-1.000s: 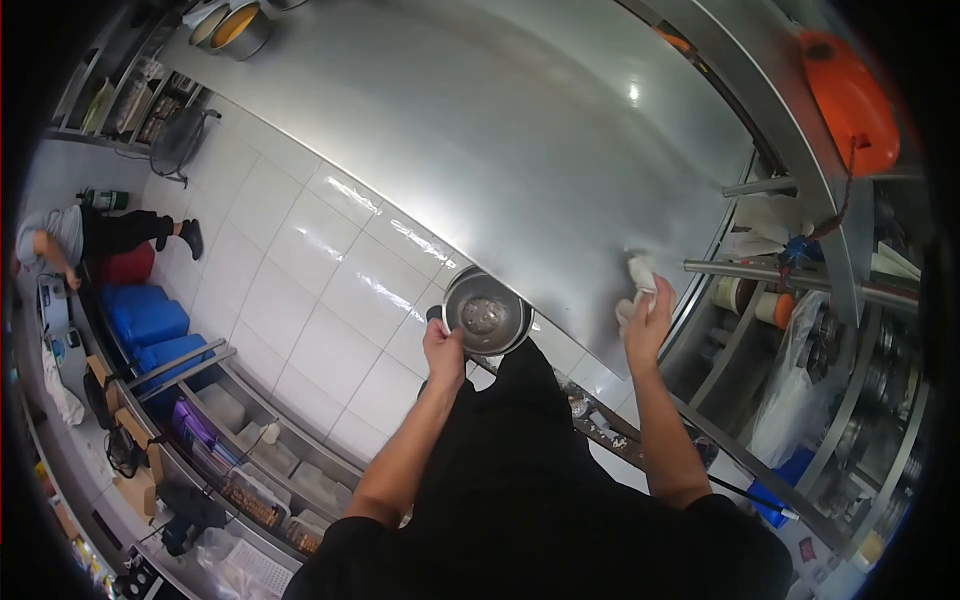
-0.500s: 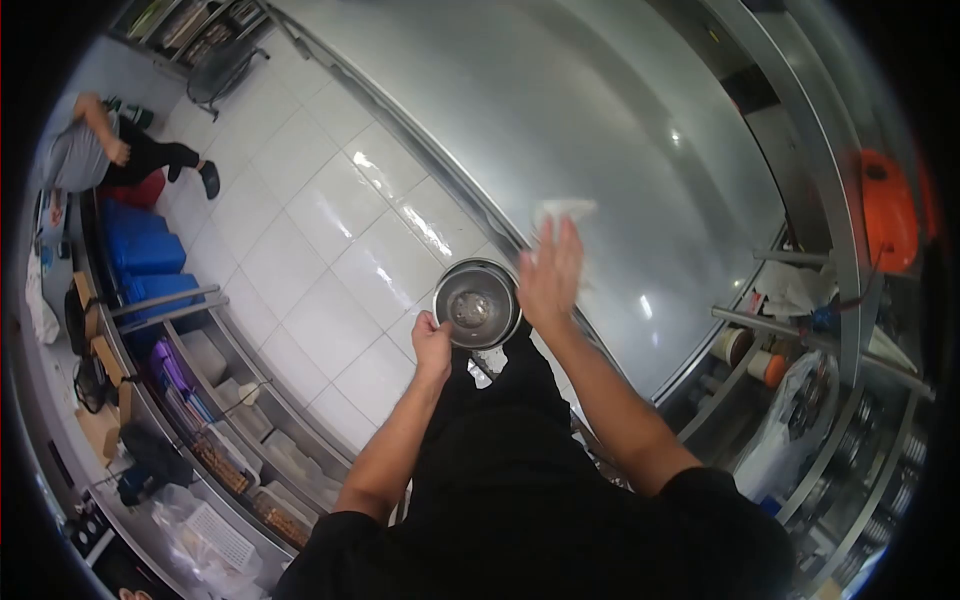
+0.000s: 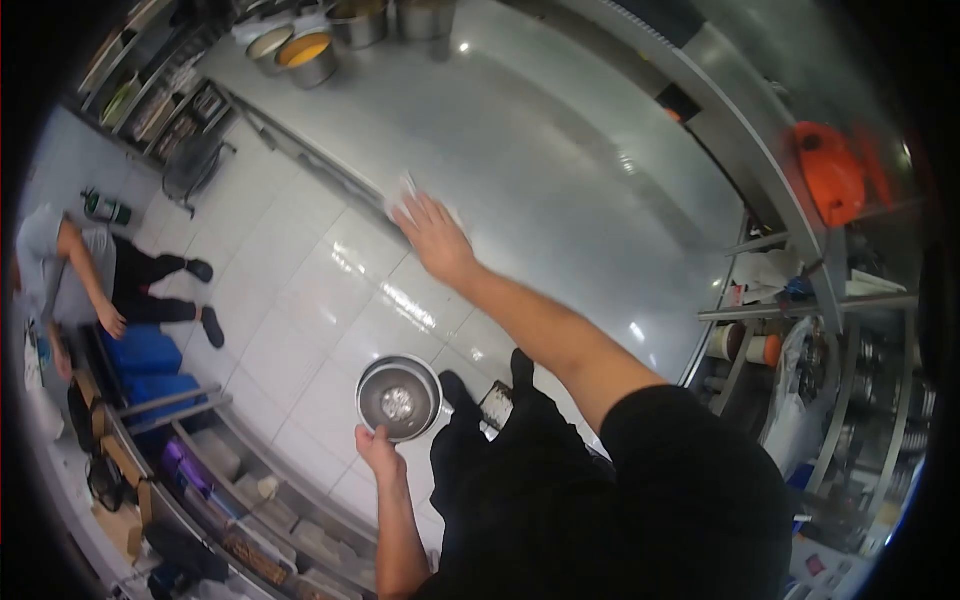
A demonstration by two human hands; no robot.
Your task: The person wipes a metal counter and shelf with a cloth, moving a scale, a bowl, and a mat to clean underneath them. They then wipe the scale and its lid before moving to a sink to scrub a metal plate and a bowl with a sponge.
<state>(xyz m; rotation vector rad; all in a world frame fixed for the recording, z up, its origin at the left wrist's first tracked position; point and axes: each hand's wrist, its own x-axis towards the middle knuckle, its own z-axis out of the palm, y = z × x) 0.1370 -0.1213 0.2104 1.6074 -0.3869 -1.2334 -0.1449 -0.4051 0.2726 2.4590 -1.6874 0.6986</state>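
My left hand grips the near rim of a round metal bowl, thumb at the edge, held over the floor. Something clear and shiny, perhaps water, lies at the bowl's bottom. Out to the front, my right hand is at the long edge of a steel counter. Its fingers are stretched over a white cloth, which shows beyond the fingertips; the rest is hidden beneath the hand.
Several metal pots, one with yellow contents, stand at the counter's far end. Another person is at the left by blue bins. Shelves with an orange object line the right. An open drawer unit runs along the lower left.
My right hand has moved with the cloth farther along the counter, to the counter's edge. The bowl sits lower and more to the left in view. Pots have come into sight.
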